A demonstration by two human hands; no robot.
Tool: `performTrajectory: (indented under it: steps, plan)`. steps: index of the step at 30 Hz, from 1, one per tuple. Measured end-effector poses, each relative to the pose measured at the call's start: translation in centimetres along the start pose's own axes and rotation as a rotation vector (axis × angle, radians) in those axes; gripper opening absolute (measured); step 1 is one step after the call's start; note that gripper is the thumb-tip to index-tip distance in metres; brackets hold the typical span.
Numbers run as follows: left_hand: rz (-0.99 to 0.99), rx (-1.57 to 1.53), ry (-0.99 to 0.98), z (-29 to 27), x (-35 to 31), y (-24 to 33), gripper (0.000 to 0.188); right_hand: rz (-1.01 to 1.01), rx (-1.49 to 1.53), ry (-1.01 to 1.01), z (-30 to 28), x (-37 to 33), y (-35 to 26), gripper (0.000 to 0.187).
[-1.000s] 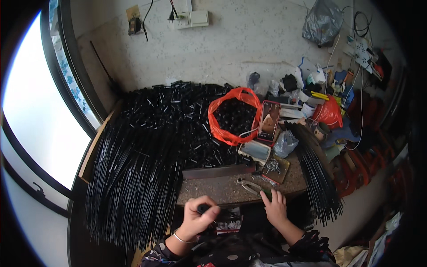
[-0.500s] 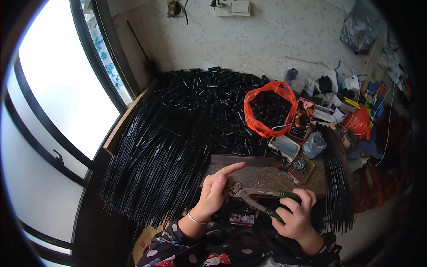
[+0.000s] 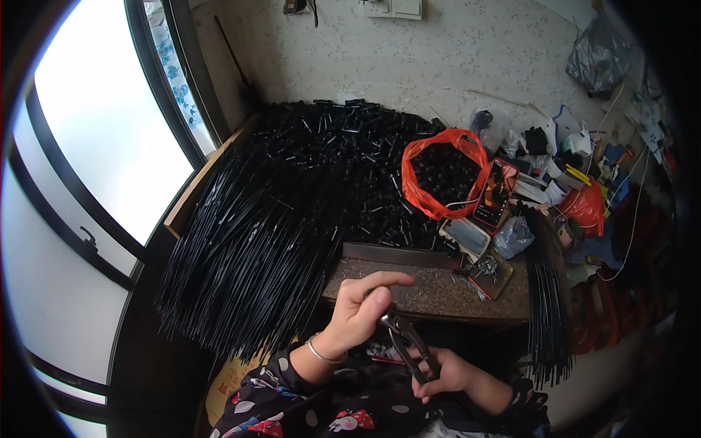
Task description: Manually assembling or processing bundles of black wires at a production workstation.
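Pliers (image 3: 400,332) low in front of the patterned clothing, just off the near edge of the brown speckled surface (image 3: 460,296), tilted, with the head pointing up and leftward and the two legs slightly spread. Right grip (image 3: 444,371) closed around the lower part of the handles, thumb nearest. Left grip (image 3: 360,315) right at the head of the tool, with curled fingers, a bent thumb and a forefinger stretched rightward; cannot tell about any small piece pinched inside, nor about actual contact with the metal. Pale bracelet (image 3: 318,349) around the left wrist. Beyond, on the surface, a broad heap of short black pieces (image 3: 321,139) behind a dark flat bar (image 3: 398,255), and to the left a thick spread of long thin black rods (image 3: 248,270) overhanging the near edge. Right of the heap, an open red plastic bag (image 3: 415,196) full of dark round pieces (image 3: 444,171), next to a propped phone (image 3: 498,191). Nearer, a shallow pale-rimmed case (image 3: 467,239), a crumpled clear bag (image 3: 513,237) and a small pile of metal bits (image 3: 488,269). Farther right, a second, narrower bundle of black rods (image 3: 549,314), also overhanging.
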State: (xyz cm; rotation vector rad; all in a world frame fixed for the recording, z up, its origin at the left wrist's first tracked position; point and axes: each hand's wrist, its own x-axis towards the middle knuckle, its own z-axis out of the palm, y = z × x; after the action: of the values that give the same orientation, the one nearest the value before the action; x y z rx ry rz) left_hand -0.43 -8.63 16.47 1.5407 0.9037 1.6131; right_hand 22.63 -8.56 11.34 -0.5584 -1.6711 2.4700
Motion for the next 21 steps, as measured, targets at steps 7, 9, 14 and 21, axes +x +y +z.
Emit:
performTrajectory:
  steps: [7, 9, 14, 21]
  plan:
    - [-0.142, -0.038, 0.100, -0.7, -1.2, 1.7, 0.032, -0.687, -1.463, 0.782, -0.4, 0.9, -4.8, 0.034]
    - [-0.150, -0.145, 0.054, -0.4, -0.6, 1.7, 0.026, -0.093, -0.516, 0.459, 0.6, -0.9, -2.4, 0.022]
    - [-0.094, -0.078, 0.005, 1.5, 1.1, 0.9, 0.025, -0.053, 0.093, 0.076, -0.5, 0.0, 0.3, 0.045]
    - [0.090, 0.007, 0.126, -1.0, 0.3, -0.7, 0.070, -0.539, -1.214, 0.624, 0.2, 0.0, -4.5, 0.036]
